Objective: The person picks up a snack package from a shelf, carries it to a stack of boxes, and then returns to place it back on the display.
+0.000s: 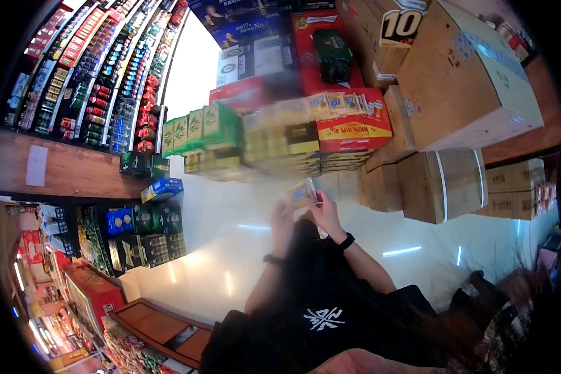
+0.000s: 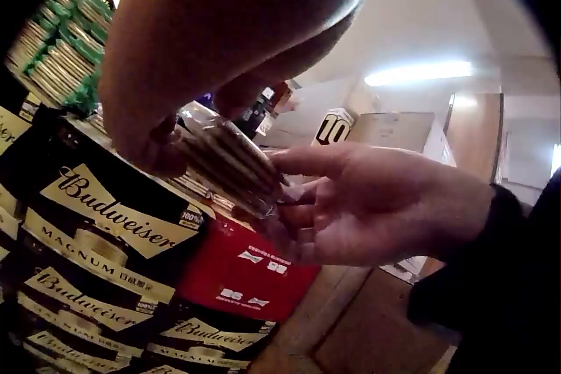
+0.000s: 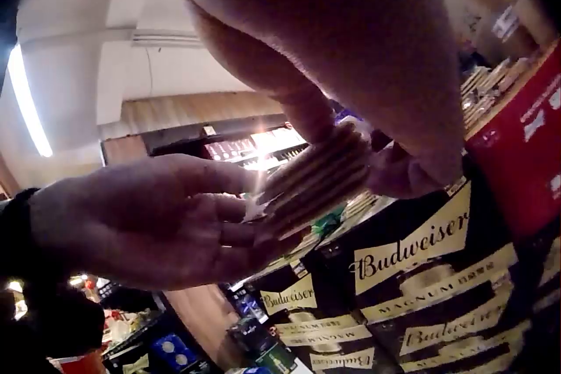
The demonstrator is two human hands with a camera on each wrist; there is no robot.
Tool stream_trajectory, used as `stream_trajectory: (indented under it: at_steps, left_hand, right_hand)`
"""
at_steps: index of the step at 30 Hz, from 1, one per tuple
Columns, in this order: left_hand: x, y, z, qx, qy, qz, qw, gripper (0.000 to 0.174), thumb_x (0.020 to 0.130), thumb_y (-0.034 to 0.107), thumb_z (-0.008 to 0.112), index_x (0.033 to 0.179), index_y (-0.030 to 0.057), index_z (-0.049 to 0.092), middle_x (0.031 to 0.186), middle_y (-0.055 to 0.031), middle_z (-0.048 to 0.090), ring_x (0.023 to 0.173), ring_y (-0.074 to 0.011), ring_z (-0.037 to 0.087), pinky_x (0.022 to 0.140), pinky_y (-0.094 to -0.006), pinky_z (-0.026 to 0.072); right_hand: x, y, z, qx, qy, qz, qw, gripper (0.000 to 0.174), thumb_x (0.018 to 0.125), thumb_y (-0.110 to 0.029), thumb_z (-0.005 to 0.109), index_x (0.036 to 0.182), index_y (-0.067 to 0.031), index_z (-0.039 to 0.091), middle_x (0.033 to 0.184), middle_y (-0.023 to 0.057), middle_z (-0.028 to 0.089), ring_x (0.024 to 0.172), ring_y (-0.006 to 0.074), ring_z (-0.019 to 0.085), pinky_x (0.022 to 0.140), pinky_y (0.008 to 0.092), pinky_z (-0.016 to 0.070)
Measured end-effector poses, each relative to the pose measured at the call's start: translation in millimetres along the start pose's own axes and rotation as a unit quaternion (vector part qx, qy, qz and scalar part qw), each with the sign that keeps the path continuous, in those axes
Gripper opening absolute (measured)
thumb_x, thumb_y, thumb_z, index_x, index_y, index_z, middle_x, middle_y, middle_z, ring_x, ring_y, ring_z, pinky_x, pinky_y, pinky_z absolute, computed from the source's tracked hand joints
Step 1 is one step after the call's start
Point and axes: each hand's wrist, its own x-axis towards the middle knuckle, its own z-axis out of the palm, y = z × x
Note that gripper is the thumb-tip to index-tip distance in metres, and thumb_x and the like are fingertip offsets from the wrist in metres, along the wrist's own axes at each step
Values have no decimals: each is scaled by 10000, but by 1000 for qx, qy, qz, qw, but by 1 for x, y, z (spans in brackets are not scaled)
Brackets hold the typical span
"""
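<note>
Both hands hold one clear-wrapped pack of thin flat pieces (image 1: 302,192), pale tan with a blue label in the head view. At one end my left hand (image 1: 283,218), blurred in the head view, grips it with curled fingers. My right hand (image 1: 324,214) pinches the other end between thumb and fingers. Edge-on, the pack (image 2: 230,162) shows as a stack of several layers under shiny film. It is tilted in the air in front of the stacked beer cartons. Part of it is hidden behind the fingers in the right wrist view.
Similar packs (image 1: 340,103) lie on a red carton (image 1: 355,129), beside green-wrapped packs (image 1: 202,128). Black Budweiser cartons (image 2: 123,216) are stacked below them. Large brown boxes (image 1: 439,187) stand at the right, and bottle shelves (image 1: 100,81) line the far left. Pale glossy floor (image 1: 230,227) lies beneath.
</note>
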Motion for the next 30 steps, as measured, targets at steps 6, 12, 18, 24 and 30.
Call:
stream_trajectory:
  at_steps: [6,12,18,24,30]
  left_hand:
    - [76,22,34,-8,24,48,999,314,932,106,535,1209,-41,520,1116,-103,584,1028,-168,567,859,-282,472]
    - [135,82,51,-37,-50,23,998,326,912,79,553,1214,-33,504,1133,-91,544,1032,-161,550,852,-273,473]
    - [193,96,69,-53,-44,114,991,378,896,43,558,1255,-31,463,1161,-102,541,1043,-164,544,857,-276,469]
    - [228,103,92,-12,0,131,991,365,897,51,562,1236,-46,468,1132,-116,566,1025,-174,557,865,-278,460]
    - [236,136,98,-5,3,45,999,367,898,112,580,1212,-51,485,1072,-136,611,993,-167,574,847,-284,462]
  right_hand:
    - [70,-30,-11,-65,42,-52,996,267,861,-134,644,1076,5,566,976,77,599,831,121,583,722,259,478]
    - [130,-60,-19,-2,63,-57,996,287,871,-119,633,1110,7,536,1002,57,601,852,115,581,760,247,478]
    - [187,-63,-22,-34,73,-92,993,312,825,-131,660,1070,21,542,1025,130,587,918,221,585,814,319,475]
    - [222,-99,-32,-176,93,-139,970,350,812,-170,683,1061,39,552,1000,154,572,907,263,586,790,335,478]
    - [259,-99,-42,-192,42,-139,971,357,818,-180,691,1059,44,554,996,139,555,860,220,592,737,300,497]
